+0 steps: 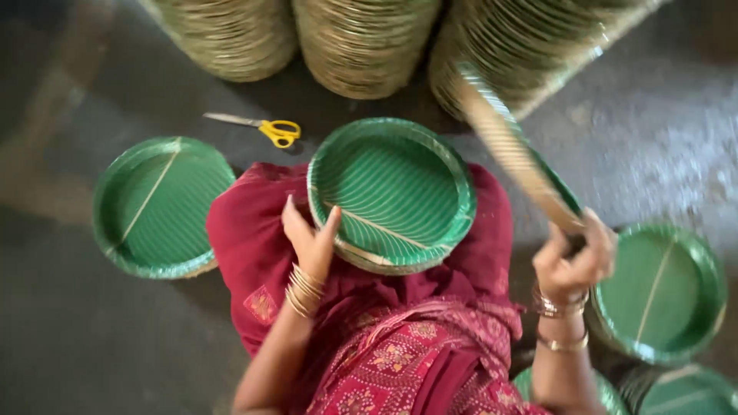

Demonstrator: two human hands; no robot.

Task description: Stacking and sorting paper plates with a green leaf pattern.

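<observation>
We see the left hand (310, 240) resting against the left rim of a stack of green plates (392, 196) on the lap, which is draped in red cloth (254, 253). Its fingers are spread, thumb and forefinger apart, touching the rim without closing on it. The right hand (573, 257) is raised at the lap's right edge, fingers clamped on the lower end of a tilted bundle of plates (511, 150), seen edge-on and blurred, rising up and to the left toward the tall stacks.

On the floor (77, 338) at the lap's left lies another plate stack (157, 206); a further one (661, 296) sits just right of the right hand, with two more (684, 392) at the lower right corner. Yellow-handled scissors (265, 128) lie on the floor beyond the lap, between the left stack and three tall stacks (361, 46) along the top edge.
</observation>
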